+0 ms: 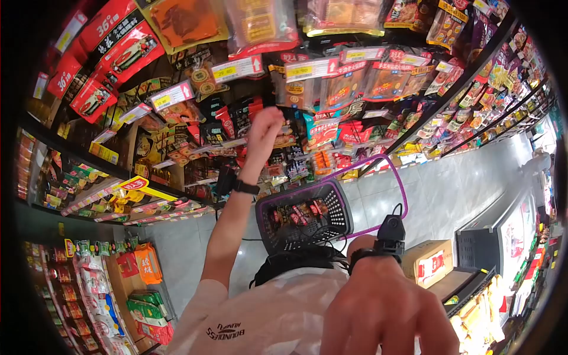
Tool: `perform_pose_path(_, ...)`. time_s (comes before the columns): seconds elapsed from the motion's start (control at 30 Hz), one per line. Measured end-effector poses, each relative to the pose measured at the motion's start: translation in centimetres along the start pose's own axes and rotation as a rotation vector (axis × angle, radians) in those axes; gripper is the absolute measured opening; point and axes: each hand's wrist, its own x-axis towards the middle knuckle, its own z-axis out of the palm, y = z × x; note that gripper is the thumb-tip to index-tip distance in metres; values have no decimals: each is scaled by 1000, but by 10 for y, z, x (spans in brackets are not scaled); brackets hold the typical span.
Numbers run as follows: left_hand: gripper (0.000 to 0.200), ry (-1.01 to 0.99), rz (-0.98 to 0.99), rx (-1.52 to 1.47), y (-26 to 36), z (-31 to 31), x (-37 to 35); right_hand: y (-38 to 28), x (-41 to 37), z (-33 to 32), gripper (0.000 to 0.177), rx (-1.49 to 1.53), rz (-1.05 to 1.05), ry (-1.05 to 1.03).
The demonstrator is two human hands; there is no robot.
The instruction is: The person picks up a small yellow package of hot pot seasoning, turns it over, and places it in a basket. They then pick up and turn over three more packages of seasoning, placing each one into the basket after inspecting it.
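My left hand (266, 129) reaches up in front of the shelf of hanging snack packets, its fingers curled inward. Red-and-black packets (225, 123) hang just beside it, and I cannot tell what its fingers hold. A black strap with a small device (228, 181) circles that wrist. Very near the camera, my right hand (387, 307) shows its back, fingers apart and pointing down, with the tips cut off by the frame edge. That wrist carries a black camera mount (390, 236). Between my arms a dark grey shopping basket (337, 214) with a purple handle (403, 188) holds several packets (299, 214).
Price tags (236, 70) line the shelf edges ahead. Packs of food fill the shelving (97, 290) at lower left. On the right are a cardboard box (429, 261) and a dark-sided case (479, 245). Grey tiled floor (444, 173) runs along the aisle.
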Motion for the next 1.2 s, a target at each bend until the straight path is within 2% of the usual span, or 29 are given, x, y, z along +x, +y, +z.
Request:
perform_pose_path(0.07, 63, 142, 98, 160, -12, 9, 28, -16, 8, -8, 15, 21, 24, -19)
perform_pose_path(0.2, 106, 236, -77, 304, -22, 22, 65, -40, 11, -24, 16, 129, 9, -47)
perform_pose_path(0.27, 105, 248, -86, 383, -17, 33, 72, -51, 6, -33, 18, 184, -3, -53)
perform_pose_path(0.37, 103, 264, -74, 477, -18, 44, 78, -75, 8, -55, 27, 175, 157, -68)
perform_pose_path(0.5, 102, 271, -122, 534, -28, 52, 88, -77, 18, -127, 24, 118, 172, -268)
perform_pose_path(0.53, 94, 319, -113, 508, -20, 60, 87, -80, 16, -140, 23, 52, 207, -233)
perform_pose_path(0.63, 77, 109, -100, 164, 3, 72, 90, -89, 9, -180, 19, -402, 483, -13)
perform_pose_path(0.67, 65, 189, -19, 374, -33, 57, 98, -89, 6, -198, 19, -571, 596, 75)
perform_pose_path(0.7, 53, 288, 44, 590, -69, 41, 107, -85, 2, -216, 20, -602, 636, 160)
perform_pose_path(0.77, 50, 340, -36, 433, -60, 51, 89, -76, -10, -247, 24, -658, 723, 338)
perform_pose_path(0.8, 46, 292, -62, 180, -42, 62, 82, -78, -17, -258, 22, -663, 740, 345)
perform_pose_path(0.9, 45, 291, -81, -25, -37, 66, 73, -82, -37, -281, 20, -638, 810, 362)
perform_pose_path(0.97, 40, 270, -72, 68, -8, 79, 58, -86, -53, -287, 21, -572, 883, 385)
perform_pose_path(1.07, 39, 223, -100, 133, 1, 83, 42, -91, -61, -293, 20, -578, 881, 376)
perform_pose_path(1.2, 37, 285, -130, 41, 23, 103, 13, -97, -70, -299, 19, -539, 865, 391)
